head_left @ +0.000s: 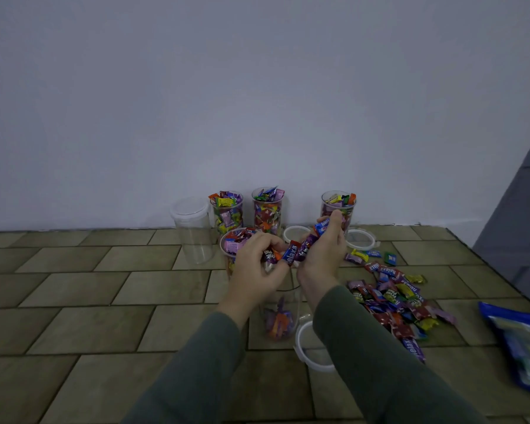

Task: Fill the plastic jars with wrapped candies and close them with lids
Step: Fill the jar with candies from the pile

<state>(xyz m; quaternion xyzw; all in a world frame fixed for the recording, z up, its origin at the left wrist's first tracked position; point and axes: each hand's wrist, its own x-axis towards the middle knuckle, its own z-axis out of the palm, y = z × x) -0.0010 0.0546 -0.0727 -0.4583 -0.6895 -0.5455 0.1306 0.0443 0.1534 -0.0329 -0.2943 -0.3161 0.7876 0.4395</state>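
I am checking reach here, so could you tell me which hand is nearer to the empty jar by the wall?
The left hand. It is just right of the empty jar, holding candies. The right hand is farther right, beyond the left one.

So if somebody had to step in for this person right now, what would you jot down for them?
Left hand and right hand: both cupped around a bunch of wrapped candies, held over the nearly empty clear plastic jar between the forearms.
Done: four clear jars look full, three by the wall and one nearer. None has a lid on.
Left: fill the near jar and the empty clear jar from the loose candy pile; snap on the white-rimmed lids lying on the tiled floor.
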